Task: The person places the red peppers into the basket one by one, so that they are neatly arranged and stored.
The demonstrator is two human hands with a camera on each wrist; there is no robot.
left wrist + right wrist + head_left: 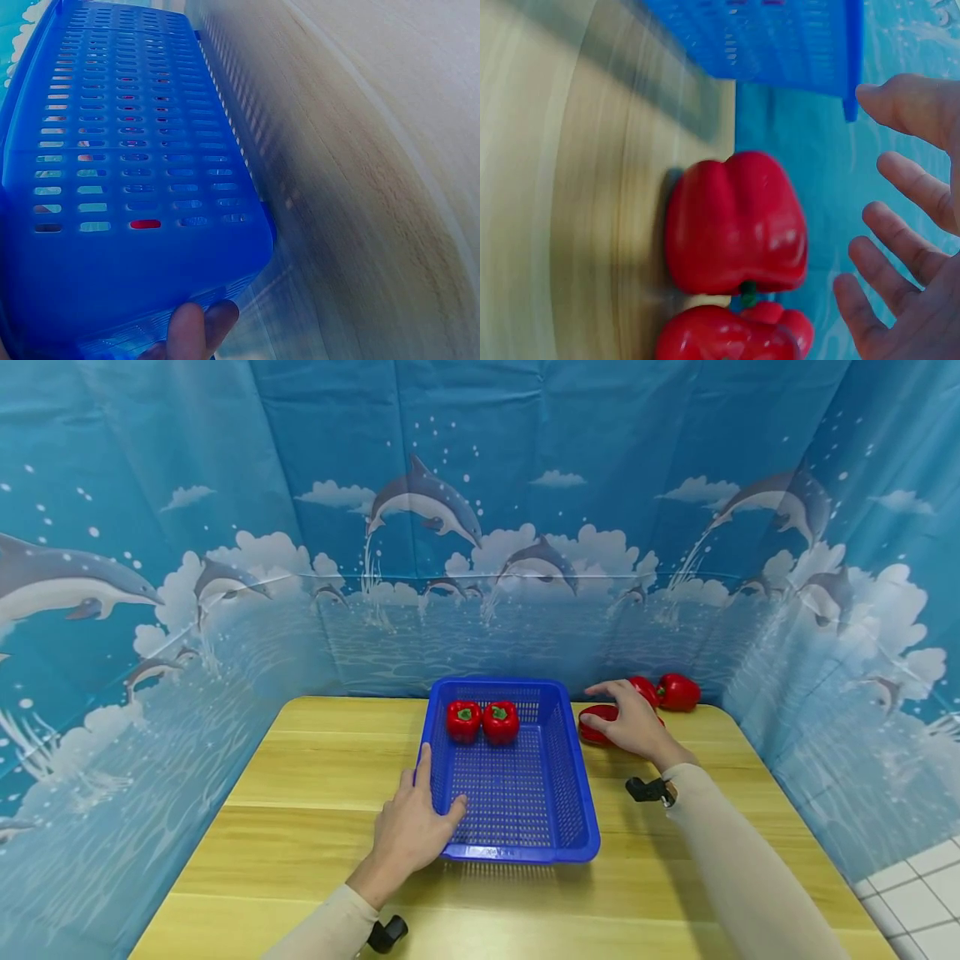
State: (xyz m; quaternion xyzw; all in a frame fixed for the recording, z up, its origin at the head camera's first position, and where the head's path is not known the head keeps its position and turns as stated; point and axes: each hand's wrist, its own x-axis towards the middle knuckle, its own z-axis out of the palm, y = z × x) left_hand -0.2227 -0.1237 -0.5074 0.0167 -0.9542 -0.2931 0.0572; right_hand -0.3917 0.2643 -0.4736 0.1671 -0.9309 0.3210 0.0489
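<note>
A blue plastic basket (579, 777) with slotted walls stands on the wooden table. Two red bell peppers (500, 723) with green stems sit side by side at its far left inside. My left hand (412, 828) holds the basket's left rim, thumb over the inner side and fingers outside; fingertips show below the wall in the left wrist view. Right of the basket, my right hand (634, 723) hovers with spread fingers over a red bell pepper (736, 225), apart from it in the right wrist view. More red peppers (678, 692) lie behind, partly hidden by the hand.
The wooden table (315, 777) carries the basket and the loose peppers. A blue curtain (480, 635) printed with dolphins surrounds its back and sides. White floor tiles (911, 893) show at the lower right.
</note>
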